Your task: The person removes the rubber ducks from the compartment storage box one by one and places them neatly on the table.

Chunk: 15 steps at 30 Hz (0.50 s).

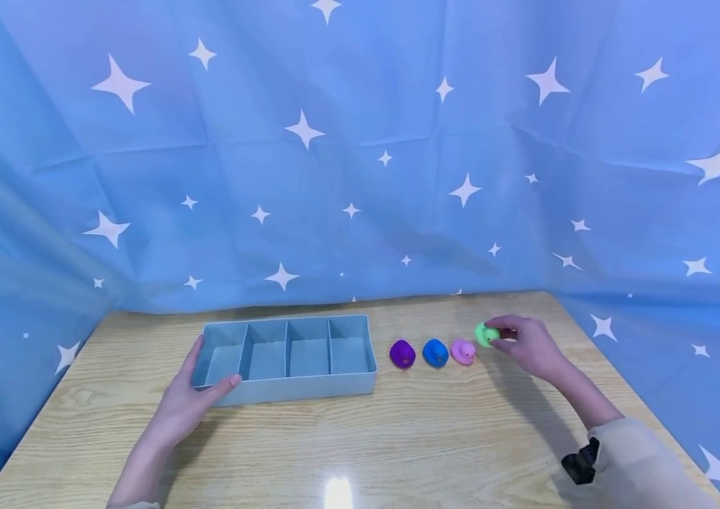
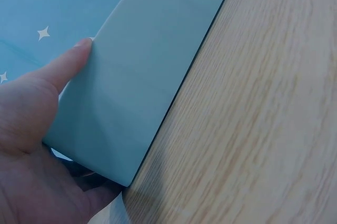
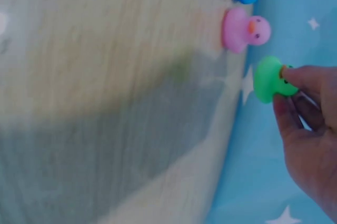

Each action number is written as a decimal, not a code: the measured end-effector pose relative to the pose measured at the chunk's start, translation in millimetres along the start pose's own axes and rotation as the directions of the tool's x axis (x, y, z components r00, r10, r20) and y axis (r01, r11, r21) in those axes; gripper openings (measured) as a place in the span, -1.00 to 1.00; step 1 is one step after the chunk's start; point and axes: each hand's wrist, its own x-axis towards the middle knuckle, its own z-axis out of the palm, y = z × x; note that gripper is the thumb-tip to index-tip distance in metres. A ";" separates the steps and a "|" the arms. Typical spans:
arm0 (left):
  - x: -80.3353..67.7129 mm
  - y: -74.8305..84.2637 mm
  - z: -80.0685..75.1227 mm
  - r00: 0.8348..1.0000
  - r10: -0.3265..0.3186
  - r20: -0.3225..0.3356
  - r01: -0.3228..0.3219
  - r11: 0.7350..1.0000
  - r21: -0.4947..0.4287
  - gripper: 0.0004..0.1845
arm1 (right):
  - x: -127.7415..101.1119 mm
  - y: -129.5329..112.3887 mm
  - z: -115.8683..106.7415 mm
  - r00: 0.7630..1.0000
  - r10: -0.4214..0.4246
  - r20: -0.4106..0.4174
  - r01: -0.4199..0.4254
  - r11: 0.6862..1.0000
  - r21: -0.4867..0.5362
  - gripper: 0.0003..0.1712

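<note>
My right hand (image 1: 528, 346) pinches a light green rubber duck (image 1: 485, 335) between thumb and fingers. In the right wrist view, the duck (image 3: 268, 80) appears held above the tabletop. Left of it, a pink rubber duck (image 1: 462, 351), a blue one (image 1: 435, 353) and a purple one (image 1: 402, 355) sit in a row on the table. My left hand (image 1: 184, 403) grips the left end of a blue-grey divided box (image 1: 296, 389), thumb over the front rim. In the left wrist view, the other fingers reach around the box's end (image 2: 121, 92), partly hidden.
The box has several compartments side by side, with bare floors showing. Beneath everything is a light wood-grain table (image 1: 347, 438). A blue curtain (image 1: 360, 177) with white stars hangs behind the table and along both sides. A small black device (image 1: 581, 463) sits at my right sleeve.
</note>
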 end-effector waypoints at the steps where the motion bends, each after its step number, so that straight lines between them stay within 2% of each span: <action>1: -0.2 0.0 -0.4 1.000 0.000 -0.001 0.000 1.000 0.003 0.23 | -1.1 2.3 0.4 1.000 0.003 0.003 -0.003 1.000 -0.005 -0.68; 15: 1.1 0.7 -1.2 1.000 -0.010 0.008 0.010 1.000 0.000 0.23 | -8.3 22.0 8.5 0.999 0.014 0.037 -0.010 0.994 -0.111 -0.73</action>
